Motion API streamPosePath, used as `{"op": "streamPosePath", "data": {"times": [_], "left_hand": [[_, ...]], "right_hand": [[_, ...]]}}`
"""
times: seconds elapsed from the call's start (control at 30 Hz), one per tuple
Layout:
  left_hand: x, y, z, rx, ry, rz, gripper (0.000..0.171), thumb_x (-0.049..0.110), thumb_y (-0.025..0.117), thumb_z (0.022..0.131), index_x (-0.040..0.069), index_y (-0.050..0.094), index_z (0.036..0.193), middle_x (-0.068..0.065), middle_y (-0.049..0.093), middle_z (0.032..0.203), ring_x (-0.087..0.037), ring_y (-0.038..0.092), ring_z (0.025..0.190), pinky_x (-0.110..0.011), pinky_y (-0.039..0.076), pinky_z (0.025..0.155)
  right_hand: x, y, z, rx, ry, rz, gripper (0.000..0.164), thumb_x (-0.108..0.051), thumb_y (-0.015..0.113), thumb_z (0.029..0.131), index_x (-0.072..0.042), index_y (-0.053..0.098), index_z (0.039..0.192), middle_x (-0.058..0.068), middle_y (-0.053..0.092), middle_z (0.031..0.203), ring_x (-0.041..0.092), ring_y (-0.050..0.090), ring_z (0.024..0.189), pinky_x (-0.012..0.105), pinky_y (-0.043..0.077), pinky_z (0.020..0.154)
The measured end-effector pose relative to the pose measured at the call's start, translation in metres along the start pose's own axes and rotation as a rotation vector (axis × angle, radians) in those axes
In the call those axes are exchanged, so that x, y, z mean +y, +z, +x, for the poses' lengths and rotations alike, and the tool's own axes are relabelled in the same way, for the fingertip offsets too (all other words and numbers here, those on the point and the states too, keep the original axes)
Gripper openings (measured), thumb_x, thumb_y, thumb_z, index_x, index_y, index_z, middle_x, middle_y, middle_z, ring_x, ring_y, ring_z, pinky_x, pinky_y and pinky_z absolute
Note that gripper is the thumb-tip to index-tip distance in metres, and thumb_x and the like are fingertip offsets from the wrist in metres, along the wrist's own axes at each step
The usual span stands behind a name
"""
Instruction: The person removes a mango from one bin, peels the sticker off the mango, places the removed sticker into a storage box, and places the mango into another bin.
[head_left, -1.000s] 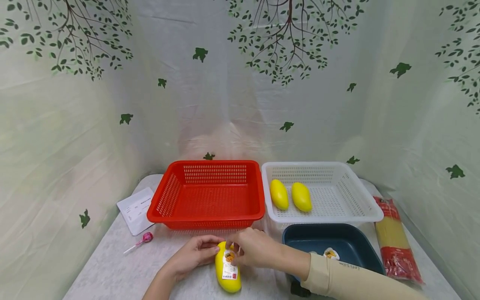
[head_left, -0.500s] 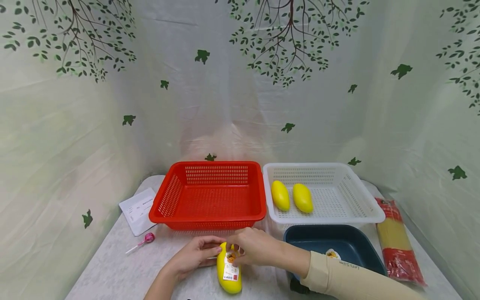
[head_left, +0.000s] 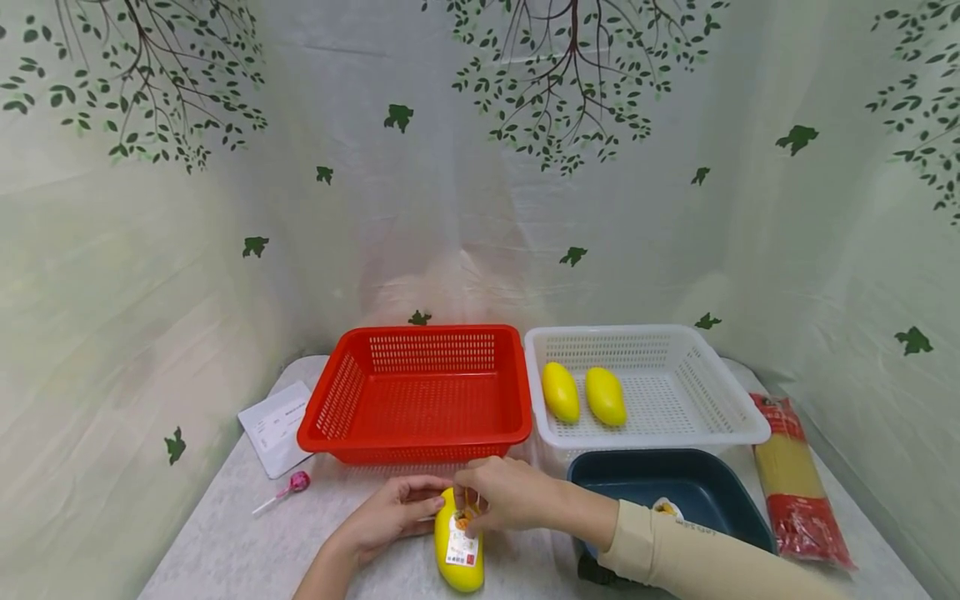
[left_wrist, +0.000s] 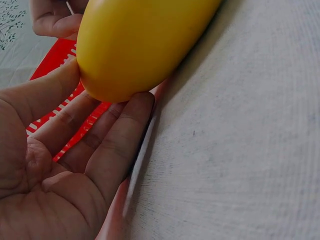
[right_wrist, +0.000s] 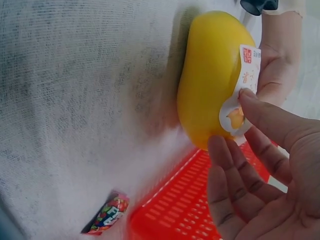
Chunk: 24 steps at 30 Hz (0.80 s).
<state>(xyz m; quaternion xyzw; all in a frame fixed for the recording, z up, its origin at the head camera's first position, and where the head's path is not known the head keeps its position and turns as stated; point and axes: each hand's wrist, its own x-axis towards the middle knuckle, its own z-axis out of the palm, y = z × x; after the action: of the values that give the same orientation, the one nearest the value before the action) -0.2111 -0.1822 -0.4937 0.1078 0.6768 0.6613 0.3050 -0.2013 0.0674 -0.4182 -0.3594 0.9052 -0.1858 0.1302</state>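
Note:
A yellow mango (head_left: 459, 575) lies on the table with a white label (head_left: 462, 547) on its upper face, printed with a fruit picture. My left hand (head_left: 393, 515) holds the mango's far end at its left side, thumb and fingertips against the skin. My right hand (head_left: 510, 496) is at the same end. Its thumb (right_wrist: 262, 112) presses the label beside the picture, while its fingertips (right_wrist: 217, 147) touch the mango's tip. Two more mangoes (head_left: 560, 392) lie in the white basket (head_left: 705, 437). The right hand covers part of the label in the head view.
A red basket (head_left: 416, 454) stands beyond the hands. A dark blue pan (head_left: 723, 492) sits under the right sleeve, with a small white-and-orange piece (head_left: 666, 507) in it. Around are a red-and-yellow packet (head_left: 801, 483), a lollipop (head_left: 297, 482), a white card (head_left: 277, 429) and a wrapped candy (right_wrist: 107, 215).
The view has shifted slightly with the head. Both hands stay at the mango's far end in nearly the same pose, the right thumb on the label throughout.

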Motion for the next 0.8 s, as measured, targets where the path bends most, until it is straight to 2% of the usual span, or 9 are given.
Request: {"op": "streamPosePath", "data": {"times": [0.23, 0.63, 0.8], "left_hand": [[-0.0023, 0.0011, 0.0004, 0.006, 0.013, -0.013, 0.046, 0.021, 0.072, 0.105, 0.0, 0.064, 0.144, -0.013, 0.069, 0.143, -0.021, 0.07, 0.123, -0.045, 0.062, 0.104], [-0.0039, -0.0004, -0.0003, 0.016, 0.004, -0.008, 0.045, 0.022, 0.072, 0.104, 0.001, 0.064, 0.144, -0.013, 0.07, 0.141, -0.02, 0.071, 0.12, -0.042, 0.064, 0.102], [-0.0042, 0.0, 0.0009, 0.025, 0.019, -0.003, 0.04, 0.018, 0.071, 0.104, 0.001, 0.067, 0.14, -0.011, 0.073, 0.137, -0.018, 0.072, 0.115, -0.038, 0.064, 0.1]], "right_hand": [[0.0014, 0.0001, -0.0051, 0.026, 0.013, 0.081, 0.034, -0.026, 0.091, 0.088, -0.023, 0.077, 0.118, -0.014, 0.077, 0.099, -0.004, 0.065, 0.078, 0.008, 0.056, 0.076], [-0.0005, -0.0001, -0.004, 0.043, -0.023, 0.09, 0.017, -0.02, 0.089, 0.09, -0.022, 0.078, 0.102, -0.016, 0.075, 0.092, -0.005, 0.065, 0.077, 0.008, 0.057, 0.077], [-0.0021, 0.0023, -0.003, 0.053, -0.04, 0.069, 0.01, -0.02, 0.085, 0.094, -0.022, 0.075, 0.096, -0.016, 0.069, 0.082, -0.003, 0.06, 0.071, 0.009, 0.055, 0.073]]}}
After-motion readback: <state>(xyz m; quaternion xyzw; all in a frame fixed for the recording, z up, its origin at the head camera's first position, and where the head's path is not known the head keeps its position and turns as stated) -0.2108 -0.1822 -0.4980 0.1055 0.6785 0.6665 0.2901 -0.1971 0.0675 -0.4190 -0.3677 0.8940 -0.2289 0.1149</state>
